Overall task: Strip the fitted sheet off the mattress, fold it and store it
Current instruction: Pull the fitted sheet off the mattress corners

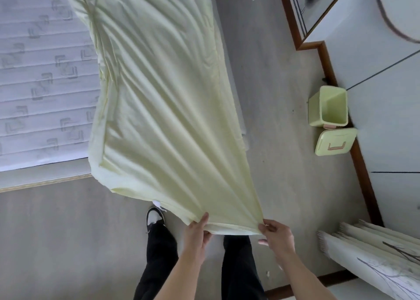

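The pale yellow-green fitted sheet (pixel 159 99) stretches taut from the upper part of the view down toward me, off the near corner of the mattress. The bare white quilted mattress (pixel 41 83) shows at the left. My left hand (pixel 196 233) grips the sheet's near edge, thumb on top. My right hand (pixel 276 232) pinches the same edge a little to the right. The fabric fans into folds from my hands. The sheet's far end is out of view.
A pale green bin (pixel 328 106) stands open by the wall at the right, its lid (pixel 335 141) lying on the floor beside it. Curtains (pixel 375 254) hang at the lower right. Grey floor (pixel 272 117) runs between bed and wall. My feet stand below the sheet.
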